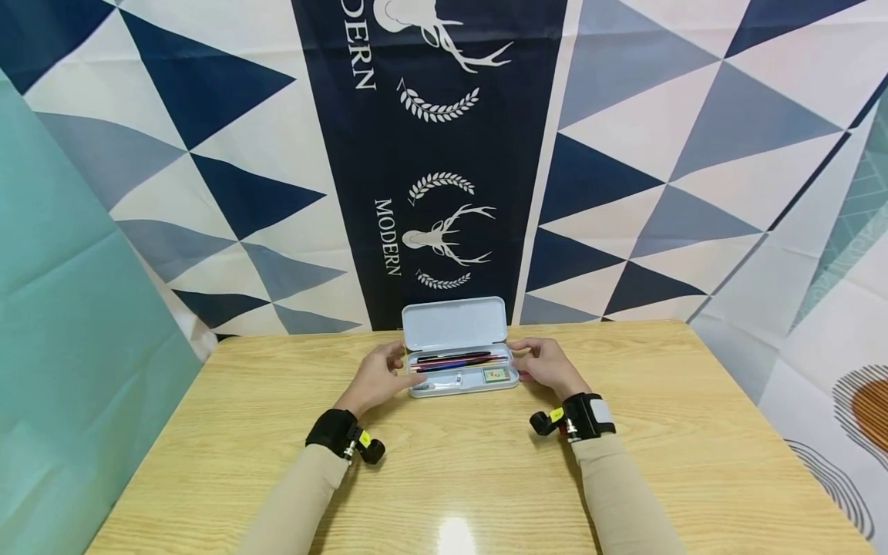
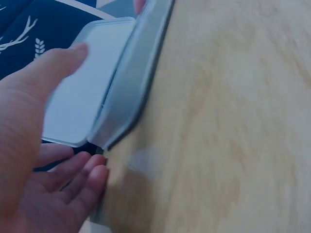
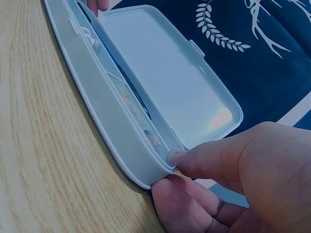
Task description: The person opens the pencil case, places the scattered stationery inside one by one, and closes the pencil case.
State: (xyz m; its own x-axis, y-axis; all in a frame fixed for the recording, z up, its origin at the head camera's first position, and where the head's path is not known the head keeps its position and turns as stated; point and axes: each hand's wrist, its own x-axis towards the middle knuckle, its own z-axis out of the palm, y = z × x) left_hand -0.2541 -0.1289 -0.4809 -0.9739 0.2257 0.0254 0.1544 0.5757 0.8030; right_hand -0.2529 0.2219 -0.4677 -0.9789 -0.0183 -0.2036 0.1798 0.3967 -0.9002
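Observation:
A light blue pencil case (image 1: 463,390) lies on the table with its lid (image 1: 454,324) raised at the back. Several pencils (image 1: 454,361) fill its rear compartment. In front are a small picture-covered block (image 1: 496,375) and a clear and white item (image 1: 451,380), its kind unclear. At the left end is my left hand (image 1: 378,378), thumb extended and apart from the loosely bent fingers (image 2: 80,182), with no visible grip. My right hand (image 1: 548,364) pinches the right end, its thumb (image 3: 194,160) on the inner rim and fingers outside the wall.
The wooden table (image 1: 465,462) ends at a patterned cloth backdrop (image 1: 444,154) just behind the case. A turquoise cloth (image 1: 69,347) hangs along the left side. Both wrists wear black straps with small cameras.

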